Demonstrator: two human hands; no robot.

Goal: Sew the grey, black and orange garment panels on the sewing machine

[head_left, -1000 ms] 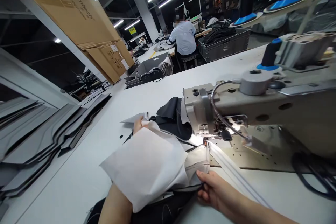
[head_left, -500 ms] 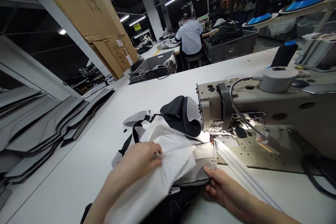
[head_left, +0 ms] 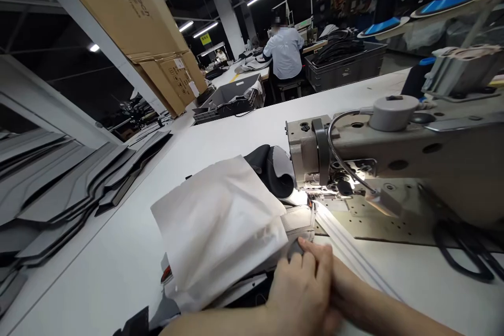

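My left hand is closed at the near edge of a grey and black sewn fabric piece, its fingers curled there. Right behind it, my right hand pinches the same edge, partly covered by the left. A white cloth panel lies spread over the piece, to the left of both hands. The far side of the piece, with a rolled black part, runs up to the needle area of a sewing machine, where a lamp shines. A white strip trails from there toward me.
Black-handled scissors lie on the table at right. Grey panels are stacked along the left. Thread cones stand behind the machine. Farther off are a cardboard box, grey crates and a seated person.
My left hand has let go of the white panel and moved right, beside my right hand at the fabric edge. The panel now lies flatter, spread farther left, covering more of the piece.
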